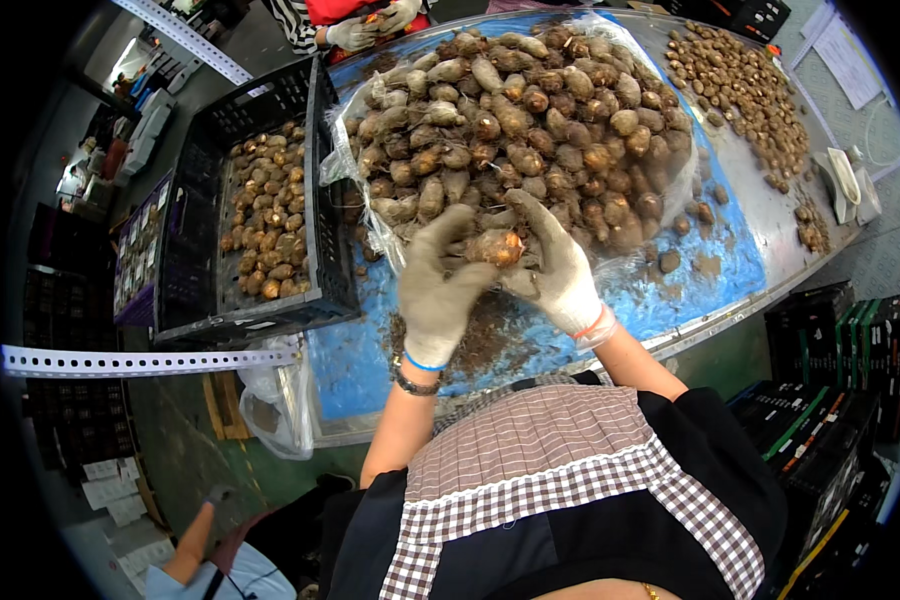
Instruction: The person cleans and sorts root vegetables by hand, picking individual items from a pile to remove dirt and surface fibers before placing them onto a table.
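A taro corm (496, 247) with an orange cut end sits between my two gloved hands, in front of a large heap of taro. My left hand (441, 281), blurred, holds it from the left, with the thumb along its lower side. From the right, my right hand (559, 266) curls fingers and thumb about the same corm; its exact contact is partly hidden. The heap of hairy brown taro corms (510, 127) lies on clear plastic sheeting (375, 232), just beyond my fingers. Under my hands, loose soil (487, 337) covers part of the blue sheet (360, 375).
Left of the heap, a black plastic crate (334, 277) holds taro. Smaller taro (742, 97) spread over the metal tabletop (742, 202) at right. Across the table are another person's gloved hands (375, 26). A perforated metal post (150, 361) juts in at left; stacked crates (817, 420) stand right.
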The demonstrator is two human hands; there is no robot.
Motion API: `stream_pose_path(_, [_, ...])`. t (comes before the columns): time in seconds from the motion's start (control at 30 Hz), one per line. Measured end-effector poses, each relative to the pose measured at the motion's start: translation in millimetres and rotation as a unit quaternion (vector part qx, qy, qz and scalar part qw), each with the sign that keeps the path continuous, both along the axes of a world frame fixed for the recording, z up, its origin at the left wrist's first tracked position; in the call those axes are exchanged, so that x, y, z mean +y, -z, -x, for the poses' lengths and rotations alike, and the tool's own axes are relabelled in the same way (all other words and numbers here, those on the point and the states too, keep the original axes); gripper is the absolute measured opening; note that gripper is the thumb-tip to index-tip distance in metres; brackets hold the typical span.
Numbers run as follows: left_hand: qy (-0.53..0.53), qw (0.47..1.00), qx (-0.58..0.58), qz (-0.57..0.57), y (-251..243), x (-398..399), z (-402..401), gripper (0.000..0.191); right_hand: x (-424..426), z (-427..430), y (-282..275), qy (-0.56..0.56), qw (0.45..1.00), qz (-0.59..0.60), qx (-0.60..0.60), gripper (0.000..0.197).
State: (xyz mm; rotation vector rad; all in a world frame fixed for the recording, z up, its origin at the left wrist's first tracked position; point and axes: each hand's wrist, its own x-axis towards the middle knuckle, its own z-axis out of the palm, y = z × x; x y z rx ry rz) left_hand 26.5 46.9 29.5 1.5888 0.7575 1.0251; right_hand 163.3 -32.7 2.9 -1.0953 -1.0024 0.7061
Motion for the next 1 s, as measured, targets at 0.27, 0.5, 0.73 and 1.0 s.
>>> stream_pose_path(0.27, [-0.043,0.999,0.000,0.012,18.8,7.9,-2.5,0.020,-7.9,4.6,7.0,-0.010,0.998,0.059,-0.012,0.081])
stream_pose_path(0.5, [0.004,0.958,0.034,-0.286,12.4,-4.0,-17.0,0.022,-10.7,-5.5,7.6,0.074,0.975,0.051,-0.205,0.081])
stream_pose_path(0.73, [-0.094,0.990,0.067,-0.087,29.9,17.2,-7.0,0.014,-14.3,-5.8,6.1,0.049,0.997,0.047,-0.043,0.080])
stream_pose_path(1.0, [0.074,0.995,0.043,-0.055,24.3,4.0,-9.0,0.025,-17.9,-14.2,7.6,0.053,0.989,0.039,-0.136,0.073])
